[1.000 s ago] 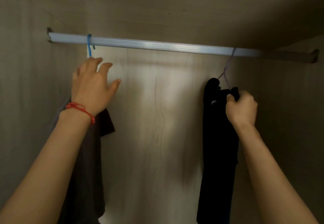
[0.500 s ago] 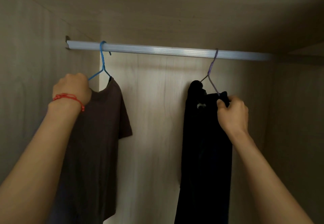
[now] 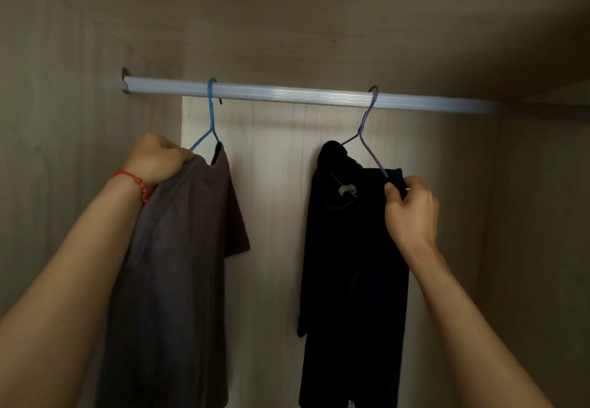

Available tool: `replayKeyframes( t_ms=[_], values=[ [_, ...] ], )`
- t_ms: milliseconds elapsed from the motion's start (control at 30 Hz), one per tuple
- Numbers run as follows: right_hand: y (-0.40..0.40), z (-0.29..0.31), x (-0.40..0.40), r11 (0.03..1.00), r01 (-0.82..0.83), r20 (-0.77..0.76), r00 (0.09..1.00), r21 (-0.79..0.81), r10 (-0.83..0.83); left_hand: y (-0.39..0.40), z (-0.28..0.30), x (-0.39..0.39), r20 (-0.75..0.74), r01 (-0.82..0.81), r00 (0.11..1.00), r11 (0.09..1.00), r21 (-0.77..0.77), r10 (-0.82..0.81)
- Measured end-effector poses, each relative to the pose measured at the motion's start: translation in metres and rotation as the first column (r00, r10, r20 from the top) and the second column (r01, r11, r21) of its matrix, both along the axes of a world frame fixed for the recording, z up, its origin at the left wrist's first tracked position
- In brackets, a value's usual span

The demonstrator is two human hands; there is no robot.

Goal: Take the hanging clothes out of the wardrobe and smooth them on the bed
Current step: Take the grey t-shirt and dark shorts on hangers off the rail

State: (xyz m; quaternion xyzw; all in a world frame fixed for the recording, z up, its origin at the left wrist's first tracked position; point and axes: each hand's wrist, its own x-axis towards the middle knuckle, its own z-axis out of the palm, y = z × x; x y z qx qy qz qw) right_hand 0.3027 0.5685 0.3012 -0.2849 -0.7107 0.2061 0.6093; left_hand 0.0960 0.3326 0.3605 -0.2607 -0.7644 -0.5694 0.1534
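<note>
Because each hand has taken its garment at the shoulder, right where cloth wraps wire, a lift would likely carry hanger and garment off together. The left hand (image 3: 156, 160), with a red bead bracelet (image 3: 135, 182) at its wrist, has its grip curled tight over the left shoulder of the brown T-shirt (image 3: 178, 264), bunching the cloth over the arm of the blue hanger (image 3: 209, 120). The right hand (image 3: 412, 209) closes thumb and fingers on the right shoulder of the black garment (image 3: 351, 280), pinching the cloth just below where the sloping arm of the purple hanger (image 3: 367, 126) runs into it. Both hooks sit over the pale ribbed rail (image 3: 287, 93) that crosses the wardrobe (image 3: 79, 56) from its left wall toward the dim right side, so the clothes hang straight down against the far panel, well apart from each other, T-shirt left and black garment right. Neither hook has come off yet, so I judge the removal as only starting. No bed is in view. Raising each hook clear of the rail looks the likely next need; a sideways pull might snag it.
</note>
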Motion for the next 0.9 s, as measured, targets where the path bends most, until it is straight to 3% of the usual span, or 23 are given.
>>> replayKeyframes(
  t_ms=[167,333,467,600,900],
  values=[
    [-0.004,-0.003,-0.003,0.999,0.005,-0.019,1.000,0.039,-0.004,0.008,-0.007,0.003,0.047,0.130,0.989,0.974,0.186,-0.141],
    [-0.010,-0.007,-0.009,0.996,-0.014,-0.072,0.997,0.088,0.020,0.015,-0.014,0.004,-0.025,0.195,0.980,0.920,0.341,-0.198],
    [-0.016,-0.020,-0.008,0.994,-0.042,-0.102,0.993,0.096,0.052,0.015,-0.031,0.009,-0.112,0.241,0.970,0.914,0.327,-0.216],
    [-0.022,-0.045,0.004,0.996,-0.062,-0.124,0.990,0.068,0.070,0.018,-0.062,0.016,-0.096,0.281,0.960,0.900,0.334,-0.264],
    [-0.026,-0.137,0.039,0.986,-0.093,0.083,0.991,-0.136,0.105,0.036,-0.163,0.040,0.210,0.318,0.912,0.932,0.176,-0.351]
  ],
)
